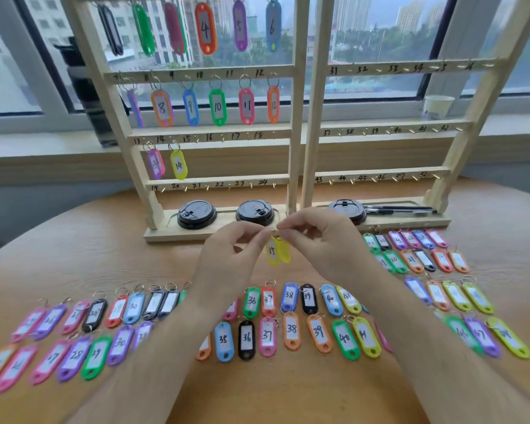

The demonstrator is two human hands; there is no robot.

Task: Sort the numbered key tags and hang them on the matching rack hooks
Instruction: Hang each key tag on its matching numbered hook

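Nearest us, two rows of coloured plastic key tags with handwritten numbers (291, 332) are lying across the round wooden desk (288, 393), both forearms reaching over them. Up ahead, the left hand (230, 255) and right hand (322, 240) are meeting just in front of the pale wooden rack (297, 117), thumbs and forefingers pinched on the small metal ring of a pair of yellow tags marked 15 (276, 250), which is dangling between them above the desk. Both sets of fingers are closed tight on that ring, the others curled loosely. Tags 13 and 14 are hanging on the third rail; the brass hook under 15 (197, 139) is sitting bare just beside them. Best approach, I'd say: keeping the ring held open-side forward, lifting with one hand, and threading it squarely over that hook without nudging the yellow 14 tag (178, 164).
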